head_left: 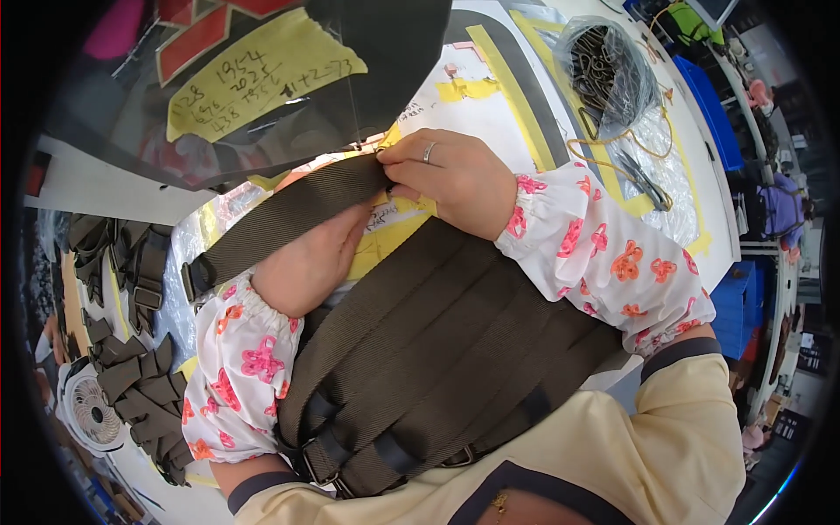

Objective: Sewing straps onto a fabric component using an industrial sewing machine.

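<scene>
A dark olive webbing strap (pixel 289 210) runs slantwise in front of me, with a metal buckle (pixel 188 282) at its lower left end. My right hand (pixel 459 184), wearing a ring, pinches the strap's upper right end between thumb and fingers. At that same end, my left hand (pixel 315 258) grips from beneath; the strap covers most of its fingers. A tiny dark piece shows at the right fingertips, too small to name. Several wide straps (pixel 446 324) of the same webbing lie across my lap, with metal buckles (pixel 324 462) at their near ends.
A dark panel bearing a yellow tape label (pixel 262 79) juts over the table at upper left. Piled strap pieces (pixel 144 385) and a small fan (pixel 92 407) are at left. A clear bag of metal hooks (pixel 599 57), yellow cord (pixel 617 140) and snips (pixel 646 184) lie at right.
</scene>
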The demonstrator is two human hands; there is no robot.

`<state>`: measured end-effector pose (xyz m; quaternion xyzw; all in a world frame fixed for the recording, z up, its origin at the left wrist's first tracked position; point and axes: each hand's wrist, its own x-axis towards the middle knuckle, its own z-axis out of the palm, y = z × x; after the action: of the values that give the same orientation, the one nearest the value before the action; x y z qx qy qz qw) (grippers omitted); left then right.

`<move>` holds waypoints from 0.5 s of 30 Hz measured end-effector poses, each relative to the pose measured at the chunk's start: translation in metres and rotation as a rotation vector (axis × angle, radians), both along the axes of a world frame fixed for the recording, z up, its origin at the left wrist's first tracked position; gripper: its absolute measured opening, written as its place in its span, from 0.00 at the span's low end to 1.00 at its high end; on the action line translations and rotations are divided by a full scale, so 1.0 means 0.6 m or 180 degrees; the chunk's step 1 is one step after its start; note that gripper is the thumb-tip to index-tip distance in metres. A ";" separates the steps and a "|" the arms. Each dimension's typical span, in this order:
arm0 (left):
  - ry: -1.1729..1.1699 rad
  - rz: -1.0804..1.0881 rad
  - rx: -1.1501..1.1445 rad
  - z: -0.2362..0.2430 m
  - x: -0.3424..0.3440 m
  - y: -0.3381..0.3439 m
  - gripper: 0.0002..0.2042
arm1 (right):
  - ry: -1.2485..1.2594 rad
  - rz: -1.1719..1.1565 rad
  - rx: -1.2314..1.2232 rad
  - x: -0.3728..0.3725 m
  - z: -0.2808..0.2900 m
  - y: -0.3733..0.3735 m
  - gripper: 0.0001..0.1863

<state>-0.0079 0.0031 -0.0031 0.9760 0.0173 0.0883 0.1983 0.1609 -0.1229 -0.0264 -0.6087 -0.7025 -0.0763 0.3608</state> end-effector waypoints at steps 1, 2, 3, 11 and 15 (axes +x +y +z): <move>0.0508 0.0334 -0.0166 0.014 0.001 -0.005 0.13 | -0.0173 0.0055 0.0087 -0.001 0.000 0.002 0.13; 0.1017 0.0665 -0.0332 0.020 0.001 -0.009 0.12 | -0.0346 0.0113 0.0174 -0.002 0.000 0.004 0.12; 0.1016 0.0663 -0.0353 0.017 0.002 -0.009 0.12 | -0.0349 0.0115 0.0153 -0.004 0.001 0.003 0.12; -0.1254 -0.0388 0.1409 0.033 0.002 -0.017 0.13 | -0.1140 -0.0197 -0.0436 -0.025 0.019 -0.003 0.14; -0.1143 -0.0160 0.1097 -0.001 0.016 0.009 0.13 | -0.0914 -0.0120 -0.0329 -0.017 0.017 -0.009 0.14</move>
<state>0.0014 0.0088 -0.0036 0.9642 -0.0577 0.2570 0.0310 0.1509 -0.1282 -0.0164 -0.6223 -0.7383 -0.1331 0.2233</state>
